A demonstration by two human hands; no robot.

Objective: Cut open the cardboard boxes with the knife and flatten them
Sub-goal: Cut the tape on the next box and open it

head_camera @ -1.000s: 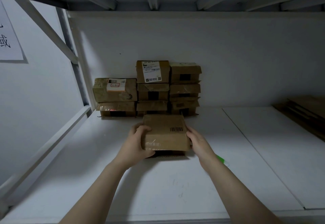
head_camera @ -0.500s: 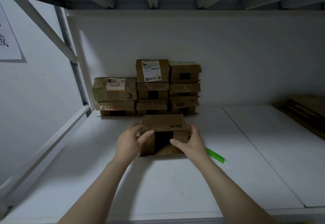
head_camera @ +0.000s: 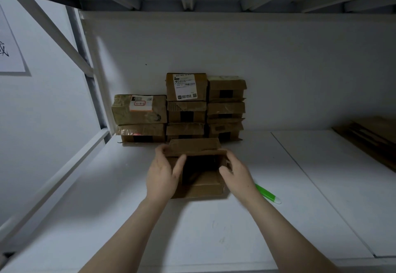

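A small brown cardboard box [head_camera: 196,147] stands on the white shelf in front of me, its open end facing me with the flaps spread and a dark inside. My left hand [head_camera: 164,171] grips its left flap and side. My right hand [head_camera: 234,172] holds its right flap and side. A green-handled knife [head_camera: 269,194] lies on the shelf just right of my right wrist, untouched. Behind the box, several taped cardboard boxes [head_camera: 186,105] are stacked against the back wall.
Flattened brown cardboard [head_camera: 372,135] lies at the far right of the shelf [head_camera: 214,230]. A slanted metal brace and upright post [head_camera: 85,80] stand at the left. Another shelf deck hangs low overhead.
The box was turned from top-up to its open end facing me. Both hands moved from its sides onto the end flaps and spread them apart. The knife came out from behind my right arm.
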